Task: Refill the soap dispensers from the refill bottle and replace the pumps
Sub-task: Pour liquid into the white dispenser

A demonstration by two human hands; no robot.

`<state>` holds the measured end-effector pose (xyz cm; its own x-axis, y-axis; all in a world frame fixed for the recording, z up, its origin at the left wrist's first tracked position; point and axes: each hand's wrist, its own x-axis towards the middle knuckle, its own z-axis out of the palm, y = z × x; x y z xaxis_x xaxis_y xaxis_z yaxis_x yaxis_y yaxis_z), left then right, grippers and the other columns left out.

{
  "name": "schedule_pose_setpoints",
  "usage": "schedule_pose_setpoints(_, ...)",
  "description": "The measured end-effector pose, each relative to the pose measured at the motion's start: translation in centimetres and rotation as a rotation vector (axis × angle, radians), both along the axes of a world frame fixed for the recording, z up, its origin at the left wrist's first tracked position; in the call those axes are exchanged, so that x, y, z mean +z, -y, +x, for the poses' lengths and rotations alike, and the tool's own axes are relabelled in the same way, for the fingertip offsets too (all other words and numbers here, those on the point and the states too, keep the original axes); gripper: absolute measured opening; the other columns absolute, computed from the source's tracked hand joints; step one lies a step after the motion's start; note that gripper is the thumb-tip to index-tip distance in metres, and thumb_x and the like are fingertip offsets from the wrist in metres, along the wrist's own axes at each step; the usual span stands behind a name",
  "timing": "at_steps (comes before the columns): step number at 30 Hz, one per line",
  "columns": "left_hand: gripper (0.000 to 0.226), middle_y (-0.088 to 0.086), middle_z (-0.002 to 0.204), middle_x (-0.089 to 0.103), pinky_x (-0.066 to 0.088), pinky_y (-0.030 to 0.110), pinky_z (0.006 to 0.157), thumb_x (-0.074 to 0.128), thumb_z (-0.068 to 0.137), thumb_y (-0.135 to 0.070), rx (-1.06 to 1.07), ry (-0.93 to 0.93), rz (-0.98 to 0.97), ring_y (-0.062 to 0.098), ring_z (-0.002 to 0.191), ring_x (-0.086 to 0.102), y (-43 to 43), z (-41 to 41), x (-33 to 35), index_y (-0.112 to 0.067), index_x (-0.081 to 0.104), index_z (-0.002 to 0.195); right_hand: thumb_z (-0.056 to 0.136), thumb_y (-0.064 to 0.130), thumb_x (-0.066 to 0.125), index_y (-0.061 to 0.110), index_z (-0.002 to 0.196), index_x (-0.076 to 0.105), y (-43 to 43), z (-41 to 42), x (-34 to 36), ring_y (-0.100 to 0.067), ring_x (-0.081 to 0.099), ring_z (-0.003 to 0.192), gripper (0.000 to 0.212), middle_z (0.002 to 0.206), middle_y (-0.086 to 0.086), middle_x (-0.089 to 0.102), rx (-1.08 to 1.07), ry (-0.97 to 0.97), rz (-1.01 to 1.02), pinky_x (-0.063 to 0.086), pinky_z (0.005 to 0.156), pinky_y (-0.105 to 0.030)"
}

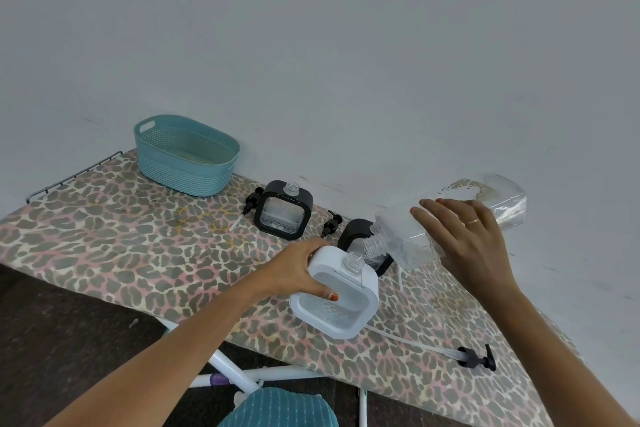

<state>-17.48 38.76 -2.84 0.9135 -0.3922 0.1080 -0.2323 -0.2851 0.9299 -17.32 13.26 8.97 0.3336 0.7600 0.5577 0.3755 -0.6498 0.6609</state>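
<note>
My left hand (302, 270) grips a white square soap dispenser (337, 298) that stands on the leopard-print board (138, 236), its clear neck uncapped. My right hand (464, 236) holds a clear refill bottle (415, 232) tipped down to the left, its mouth right at the white dispenser's neck. A black square dispenser (283, 210) stands uncapped further back. A second black dispenser (356, 236) is partly hidden behind the refill bottle. Black pumps lie loose: one (251, 201) left of the far dispenser, one (332, 222) between the black dispensers, one (476, 357) with a long tube near the front right.
A teal plastic basket (187, 156) sits at the back left of the board, near a wire rack end (72, 175). A pale wall runs just behind the board. White metal legs (242, 374) and dark floor show below the front edge.
</note>
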Motion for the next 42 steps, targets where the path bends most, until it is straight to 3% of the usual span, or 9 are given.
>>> schedule_pose_setpoints(4,0.065,-0.006,0.105,0.059,0.052,0.027,0.085,0.086,0.059,-0.020,-0.008,0.004,0.005,0.013,0.099,0.060,0.0,0.0,-0.1,-0.025,0.049,0.111,0.058,-0.019,0.064,0.012,0.112,0.051,0.0,-0.1,0.0,-0.026,0.057,0.097,0.064,0.105,-0.008,0.069,0.001,0.000,-0.007,0.036,0.081,-0.037)
schedule_pose_setpoints(17,0.059,-0.014,0.097,0.058,0.050,0.024,0.082,0.086,0.059,-0.019,-0.019,0.014,-0.019,0.010,0.094,0.059,0.0,-0.2,0.0,-0.031,0.050,0.104,0.058,-0.017,0.069,0.013,0.114,0.050,-0.4,0.0,0.2,-0.024,0.048,0.101,0.067,0.106,-0.010,0.069,0.016,0.005,-0.067,0.036,0.083,-0.037)
schedule_pose_setpoints(23,0.059,-0.016,0.095,0.057,0.048,0.015,0.076,0.086,0.059,-0.016,-0.011,0.005,-0.023,0.002,0.089,0.058,0.0,-0.3,0.0,-0.032,0.050,0.101,0.063,-0.019,0.063,0.014,0.114,0.051,-0.6,0.0,0.3,-0.024,0.049,0.101,0.061,0.106,-0.009,0.069,0.043,0.027,-0.073,0.036,0.084,-0.036)
schedule_pose_setpoints(32,0.057,-0.018,0.092,0.056,0.048,0.015,0.075,0.086,0.058,-0.017,-0.010,0.013,-0.019,0.000,0.086,0.057,0.2,-0.4,0.1,-0.037,0.048,0.095,0.089,-0.012,0.024,0.013,0.113,0.052,-0.9,-0.1,0.9,-0.026,0.067,0.092,0.044,0.105,-0.008,0.069,0.039,0.042,-0.107,0.039,0.083,-0.036)
schedule_pose_setpoints(38,0.057,-0.018,0.092,0.055,0.047,0.015,0.074,0.086,0.059,-0.018,-0.012,0.016,-0.014,0.000,0.085,0.057,0.2,-0.5,0.1,-0.035,0.048,0.097,0.092,-0.010,0.019,0.013,0.113,0.051,-1.0,-0.3,1.3,-0.026,0.066,0.093,0.045,0.105,-0.009,0.070,0.043,0.058,-0.137,0.039,0.083,-0.037)
schedule_pose_setpoints(42,0.057,-0.018,0.093,0.055,0.047,0.015,0.074,0.086,0.059,-0.018,-0.012,0.014,-0.007,0.000,0.086,0.057,0.2,-0.4,0.2,-0.033,0.049,0.099,0.092,-0.011,0.022,0.013,0.113,0.051,-0.9,0.0,1.2,-0.025,0.053,0.101,0.043,0.106,-0.010,0.069,0.077,0.096,-0.147,0.038,0.085,-0.037)
